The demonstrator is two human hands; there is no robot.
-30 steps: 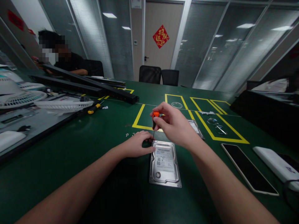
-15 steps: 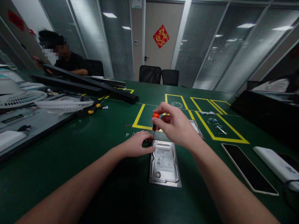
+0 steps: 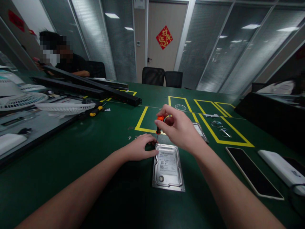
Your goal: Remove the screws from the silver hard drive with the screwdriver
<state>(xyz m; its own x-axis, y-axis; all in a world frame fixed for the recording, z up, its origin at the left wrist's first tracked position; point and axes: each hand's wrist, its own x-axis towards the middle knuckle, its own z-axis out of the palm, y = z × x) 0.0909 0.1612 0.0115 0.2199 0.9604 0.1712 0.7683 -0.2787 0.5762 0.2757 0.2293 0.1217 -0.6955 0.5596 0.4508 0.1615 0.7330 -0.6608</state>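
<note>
A silver hard drive (image 3: 168, 166) lies flat on the green table (image 3: 71, 165) in front of me. My right hand (image 3: 180, 128) pinches the orange-and-black handle of a small screwdriver (image 3: 158, 123), which stands upright with its tip at the drive's far left corner. My left hand (image 3: 140, 147) rests on the table with fingers curled, touching that same corner beside the screwdriver shaft. A few tiny screws (image 3: 132, 137) lie on the table just left of my left hand.
Yellow-taped boxes (image 3: 214, 122) mark the table beyond the drive; one holds a metal plate (image 3: 199, 129). A phone (image 3: 254, 171) and a white slab (image 3: 281, 167) lie at right. Fan grilles (image 3: 62, 107), a yellow screwdriver (image 3: 96, 110), black rails and a seated person are at left.
My right hand's fingers have shifted round the screwdriver handle, turning it in place. The left hand and the drive have stayed put.
</note>
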